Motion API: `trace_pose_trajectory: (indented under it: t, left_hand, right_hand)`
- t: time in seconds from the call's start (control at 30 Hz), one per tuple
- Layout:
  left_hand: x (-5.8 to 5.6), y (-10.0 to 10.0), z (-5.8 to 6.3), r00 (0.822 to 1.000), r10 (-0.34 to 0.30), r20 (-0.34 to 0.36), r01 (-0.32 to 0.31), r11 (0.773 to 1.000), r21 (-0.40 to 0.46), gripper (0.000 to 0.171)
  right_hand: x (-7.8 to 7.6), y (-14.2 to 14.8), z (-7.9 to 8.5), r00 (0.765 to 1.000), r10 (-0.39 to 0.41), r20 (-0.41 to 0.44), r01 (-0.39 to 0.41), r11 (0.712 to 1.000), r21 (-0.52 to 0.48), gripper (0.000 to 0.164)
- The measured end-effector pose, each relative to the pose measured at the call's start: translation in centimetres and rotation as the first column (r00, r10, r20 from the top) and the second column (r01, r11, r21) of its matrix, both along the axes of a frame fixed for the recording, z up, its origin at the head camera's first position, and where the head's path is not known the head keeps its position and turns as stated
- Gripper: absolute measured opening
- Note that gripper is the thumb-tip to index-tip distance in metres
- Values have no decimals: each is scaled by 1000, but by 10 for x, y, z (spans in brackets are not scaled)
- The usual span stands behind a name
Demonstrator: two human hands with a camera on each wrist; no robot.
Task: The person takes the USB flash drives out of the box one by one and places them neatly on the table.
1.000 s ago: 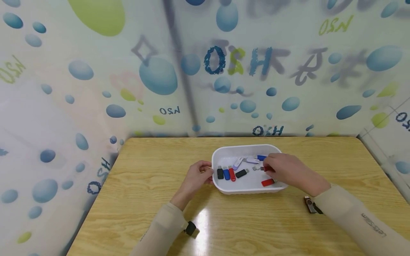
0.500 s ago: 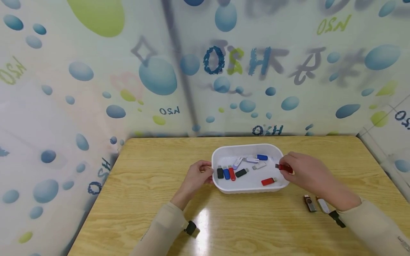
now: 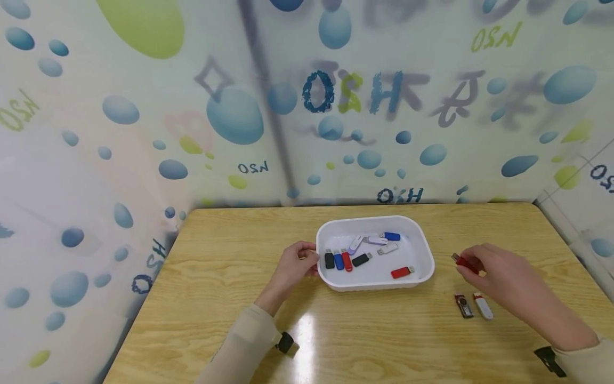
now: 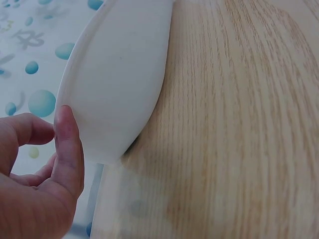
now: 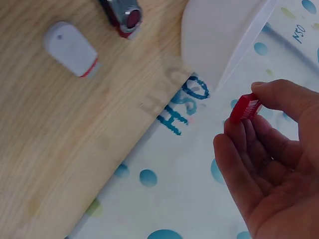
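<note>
In the head view a white plastic tray (image 3: 374, 277) holds several USB flash drives. Among them are a black drive (image 3: 329, 260), a blue drive (image 3: 338, 261) and a red drive (image 3: 347, 260) side by side at its left end. My left hand (image 3: 295, 266) holds the tray's left end, its thumb (image 4: 67, 134) against the outer wall. To the right of the tray, above the table, my right hand (image 3: 503, 280) pinches a red USB flash drive (image 5: 244, 107) between thumb and fingers.
A brown-and-silver swivel USB drive (image 3: 463, 305) and a white USB drive (image 3: 483, 306) with a red band lie on the wooden table (image 3: 374, 341), right of the tray. Behind the table's far edge hangs a patterned sheet (image 3: 297, 133).
My right hand has lifted the red USB drive out of the tray and carried it rightward, past the rim. The left hand stays at the tray's end.
</note>
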State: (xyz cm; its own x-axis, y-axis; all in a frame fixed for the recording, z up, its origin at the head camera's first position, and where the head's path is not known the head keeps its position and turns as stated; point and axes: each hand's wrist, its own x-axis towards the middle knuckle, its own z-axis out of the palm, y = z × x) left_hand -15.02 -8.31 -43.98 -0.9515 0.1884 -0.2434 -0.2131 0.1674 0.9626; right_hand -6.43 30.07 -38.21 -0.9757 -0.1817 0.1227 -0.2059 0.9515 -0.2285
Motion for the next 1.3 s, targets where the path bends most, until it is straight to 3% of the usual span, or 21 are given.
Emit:
trace_pose_trajectory:
  t: [0.3, 0.53, 0.67, 0.93, 1.17, 1.3]
  left_hand:
    - [1, -2, 1, 1000, -11, 23, 11, 1000, -7, 36]
    - [11, 2, 26, 999, -21, 25, 21, 1000, -21, 35]
    - [14, 3, 33, 1000, -22, 13, 23, 1000, -18, 35]
    - [14, 3, 32, 1000, -22, 7, 22, 1000, -16, 35]
    - [13, 3, 33, 1000, -24, 14, 24, 999, -23, 34]
    - [12, 3, 31, 1000, -20, 23, 20, 1000, -13, 35]
  right_hand:
    - [15, 23, -9, 991, -106, 77, 107, 994, -9, 18]
    - [29, 40, -20, 980, -161, 114, 165, 986, -22, 21]
    - [35, 49, -26, 973, -201, 113, 207, 977, -49, 23]
    - [38, 59, -40, 958, -253, 139, 256, 967, -7, 28]
    - [39, 64, -57, 932, -266, 247, 276, 961, -8, 33]
    - [40, 64, -64, 931, -270, 246, 281, 960, -13, 35]
